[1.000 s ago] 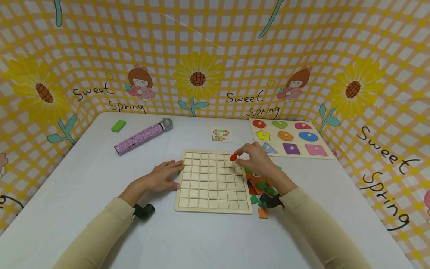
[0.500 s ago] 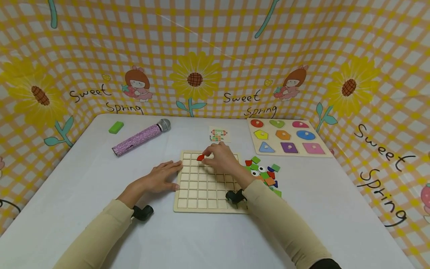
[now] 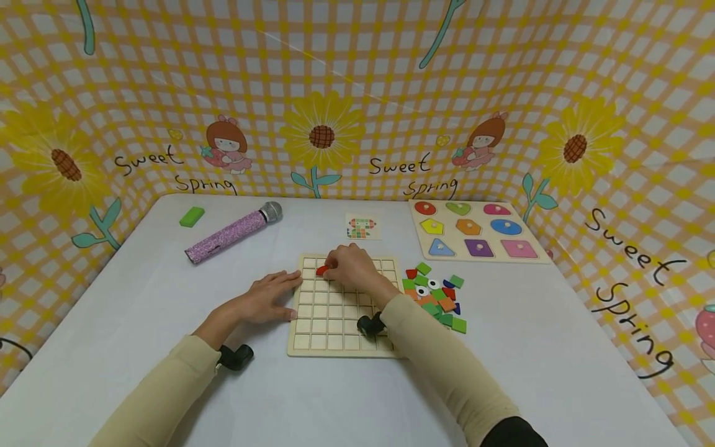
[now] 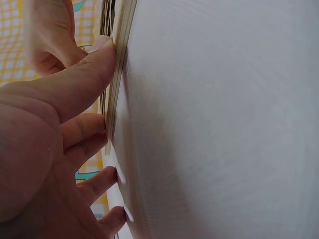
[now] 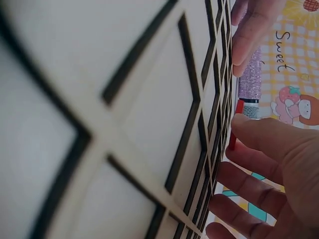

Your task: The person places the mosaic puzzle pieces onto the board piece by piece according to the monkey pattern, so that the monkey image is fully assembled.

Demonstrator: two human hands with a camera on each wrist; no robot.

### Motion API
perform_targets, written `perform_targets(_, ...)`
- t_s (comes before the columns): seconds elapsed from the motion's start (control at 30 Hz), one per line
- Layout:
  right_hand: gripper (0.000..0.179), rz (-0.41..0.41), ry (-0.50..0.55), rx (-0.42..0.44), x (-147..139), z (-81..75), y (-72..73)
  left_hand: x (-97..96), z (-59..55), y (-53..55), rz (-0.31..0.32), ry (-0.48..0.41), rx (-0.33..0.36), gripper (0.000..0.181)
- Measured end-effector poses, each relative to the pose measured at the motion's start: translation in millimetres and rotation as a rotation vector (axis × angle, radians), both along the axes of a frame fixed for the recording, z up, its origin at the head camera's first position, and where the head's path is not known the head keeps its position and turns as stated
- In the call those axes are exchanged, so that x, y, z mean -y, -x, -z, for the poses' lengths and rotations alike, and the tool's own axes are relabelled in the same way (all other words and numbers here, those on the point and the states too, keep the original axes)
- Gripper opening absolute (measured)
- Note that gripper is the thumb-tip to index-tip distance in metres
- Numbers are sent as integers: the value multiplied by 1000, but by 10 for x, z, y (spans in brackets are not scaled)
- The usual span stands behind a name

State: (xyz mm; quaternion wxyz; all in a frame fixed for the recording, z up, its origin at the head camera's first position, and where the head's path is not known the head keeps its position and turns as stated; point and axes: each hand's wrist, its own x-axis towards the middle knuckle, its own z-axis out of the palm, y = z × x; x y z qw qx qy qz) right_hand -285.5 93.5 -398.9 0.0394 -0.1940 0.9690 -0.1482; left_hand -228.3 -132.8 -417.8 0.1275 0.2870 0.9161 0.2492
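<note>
A wooden grid board (image 3: 304, 347) lies on the white table, its square cells bare apart from the spot at my right hand. My right hand (image 3: 354, 270) pinches a red tile (image 3: 321, 271) between thumb and index finger, close over the upper left cells. In the right wrist view the red tile (image 5: 239, 108) stands nearly edge-on at the thumb tip. My left hand (image 3: 265, 299) rests at the board's left edge, thumb and fingers spread against it. The left wrist view shows the left thumb (image 4: 89, 74) on the board's rim.
Loose coloured tiles (image 3: 445, 304) lie heaped right of the board. A pattern card (image 3: 363, 228) sits behind it. A knobbed shape puzzle (image 3: 469, 247) is at the back right. A glittery pink microphone (image 3: 229, 236) and a green block (image 3: 192, 216) lie at the back left.
My right hand has carried the red tile leftward across the board, from its upper right corner to the upper left cells, and lowered it. The left hand stays at the left edge.
</note>
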Motion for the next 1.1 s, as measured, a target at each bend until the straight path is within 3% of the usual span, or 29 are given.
perform_targets(0.33, 22, -54, -63, -65, 5, 3, 5, 1, -10, 12, -8, 6, -4, 73)
perform_targets(0.7, 30, -98, -103, -98, -13, 27, -31, 7, 13, 5, -10, 16, -8, 74)
perform_targets(0.97, 34, -107, -120, -82, -25, 14, -42, 5, 18, 12, -11, 10, -6, 73)
perform_targets(1.1, 36, -90, -77, -30, -93, 16, -38, 1, 32, 13, -13, 8, 2, 74)
